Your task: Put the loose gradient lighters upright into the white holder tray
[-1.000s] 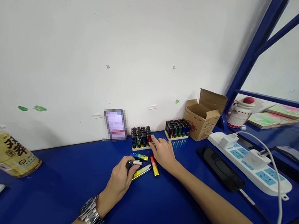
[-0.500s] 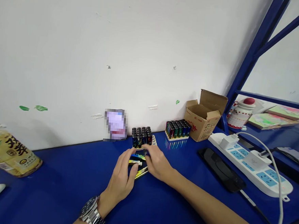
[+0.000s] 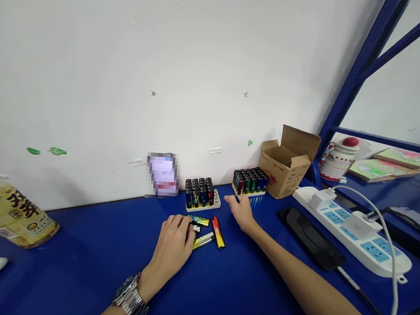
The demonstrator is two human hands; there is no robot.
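Observation:
My left hand [image 3: 174, 237], with a watch on the wrist, curls its fingers onto a lighter [image 3: 196, 228] whose pale end pokes out beside them. Around those fingertips lie a blue-green and yellow lighter [image 3: 200, 221], a yellow lighter with a silver end [image 3: 203, 241] and, a little apart, a red and yellow lighter [image 3: 218, 232]. Further right, my right hand [image 3: 241, 213] is closed in a pinch; a small dark bit shows at its fingers, too small to name. It is between two white trays of upright lighters; the left tray [image 3: 216, 205] has bare holes on its right side.
Behind my right hand stands the other lighter tray [image 3: 251, 194], beside an open cardboard box [image 3: 284, 170]. A black phone [image 3: 310, 239] and a white power strip [image 3: 352, 232] lie at right. A blurred phone [image 3: 163, 176] leans on the wall; a yellow bottle [image 3: 15, 213] stands left.
My right hand has moved right and away from the loose lighters, uncovering the red and yellow one. My left hand's fingers have curled down over the lighters.

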